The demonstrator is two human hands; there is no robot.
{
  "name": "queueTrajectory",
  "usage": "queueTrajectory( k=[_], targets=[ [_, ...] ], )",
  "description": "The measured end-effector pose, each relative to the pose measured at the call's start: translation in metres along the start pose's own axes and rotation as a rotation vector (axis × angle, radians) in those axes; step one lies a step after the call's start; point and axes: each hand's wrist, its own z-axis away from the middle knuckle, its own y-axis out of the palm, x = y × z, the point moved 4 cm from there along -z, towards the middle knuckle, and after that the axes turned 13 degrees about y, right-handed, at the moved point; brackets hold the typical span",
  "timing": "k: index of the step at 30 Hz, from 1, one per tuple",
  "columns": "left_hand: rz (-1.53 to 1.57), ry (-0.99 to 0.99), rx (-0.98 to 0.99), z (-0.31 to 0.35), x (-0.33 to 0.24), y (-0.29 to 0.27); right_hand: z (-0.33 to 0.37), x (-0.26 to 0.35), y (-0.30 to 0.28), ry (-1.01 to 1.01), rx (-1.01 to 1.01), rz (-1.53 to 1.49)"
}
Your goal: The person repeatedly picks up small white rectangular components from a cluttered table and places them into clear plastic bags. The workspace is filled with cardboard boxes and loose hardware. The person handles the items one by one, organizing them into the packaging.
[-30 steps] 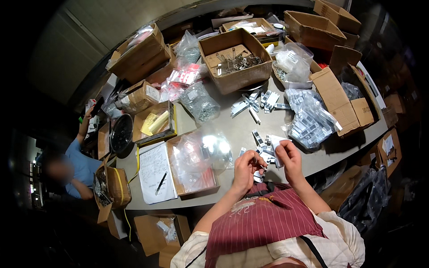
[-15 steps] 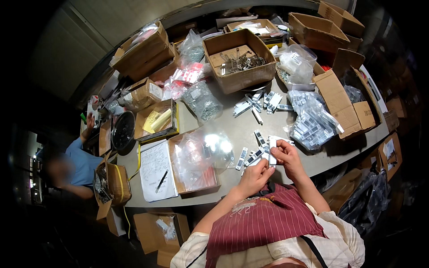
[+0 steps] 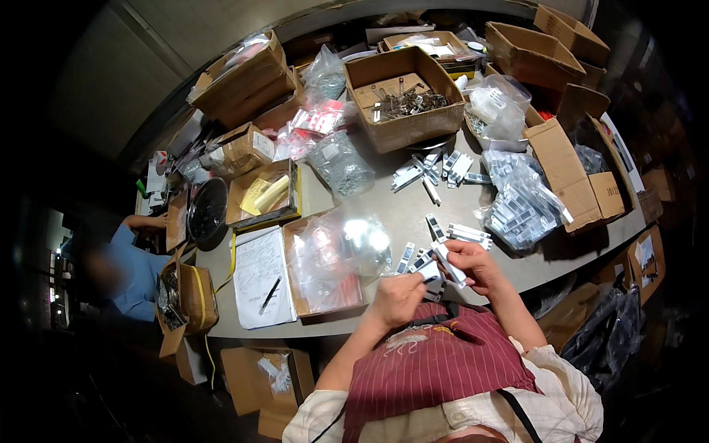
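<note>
My right hand (image 3: 475, 267) is closed on a narrow white rectangular plastic piece (image 3: 448, 263), which tilts over the near edge of the table. In my closed left hand (image 3: 400, 297) is a smaller whitish piece (image 3: 429, 272); its tip sticks out toward the other one, and the fingers hide the rest. Just beyond my hands lie several loose grey-and-white pieces with dark slots, one of them a slotted piece (image 3: 405, 258) standing apart on the left. A row of similar white pieces (image 3: 470, 235) lies beyond my right hand.
Farther back is a heap of grey-and-white pieces (image 3: 430, 174). A clear bag of such pieces (image 3: 521, 210) lies to the right, beside an open carton (image 3: 561, 170). On the left are a box with plastic bags (image 3: 362, 293) and a written sheet (image 3: 258, 269) with a pen. A co-worker (image 3: 133, 269) is at far left.
My left hand has moved left, away from my right hand, with a whitish piece now showing at its fingertips. The right hand's piece has tilted. The co-worker's raised hand has come down.
</note>
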Motion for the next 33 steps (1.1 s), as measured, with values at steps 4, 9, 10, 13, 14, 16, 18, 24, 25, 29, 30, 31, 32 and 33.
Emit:
queueTrajectory(
  k=[4,9,10,13,14,16,18,24,25,29,30,31,32,33],
  targets=[
    [-0.196,-0.121,-0.205,0.020,0.003,-0.048,0.000,0.005,-0.016,-0.082,-0.168,0.057],
    [-0.306,-0.524,-0.469,0.036,0.039,-0.145,-0.006,0.022,-0.024,-0.177,-0.394,0.366],
    [-0.441,-0.502,-0.335,0.029,0.048,-0.155,-0.010,0.023,-0.028,-0.164,-0.383,0.421],
    [-0.625,-0.610,0.123,0.020,0.076,-0.153,-0.023,0.025,-0.043,-0.142,-0.379,0.610],
    [-0.636,-0.654,0.294,0.016,0.083,-0.150,-0.031,0.025,-0.049,-0.158,-0.422,0.751],
    [-0.626,-0.673,0.484,0.015,0.092,-0.143,-0.040,0.030,-0.049,-0.193,-0.505,1.030],
    [-0.581,-0.623,0.523,0.023,0.110,-0.130,-0.049,0.035,-0.048,-0.251,-0.503,1.260],
    [-0.194,-0.513,0.219,0.018,0.123,-0.107,-0.114,0.065,-0.076,-0.400,-0.791,1.452],
    [-0.200,-0.557,0.154,0.016,0.122,-0.108,-0.123,0.070,-0.077,-0.423,-0.858,1.470],
    [-0.236,-0.664,-0.147,-0.007,0.096,-0.128,-0.149,0.076,-0.085,-0.395,-0.998,1.522],
    [-0.222,-0.606,-0.271,-0.012,0.086,-0.132,-0.156,0.076,-0.086,-0.360,-0.996,1.533],
    [-0.205,-0.546,-0.394,-0.015,0.076,-0.135,-0.163,0.072,-0.096,-0.335,-0.905,1.362],
    [-0.186,-0.482,-0.514,-0.019,0.064,-0.137,-0.166,0.068,-0.109,-0.309,-0.815,1.192],
    [-0.235,-0.436,-0.563,-0.024,0.046,-0.139,-0.171,0.065,-0.122,-0.283,-0.719,1.025]
  ],
)
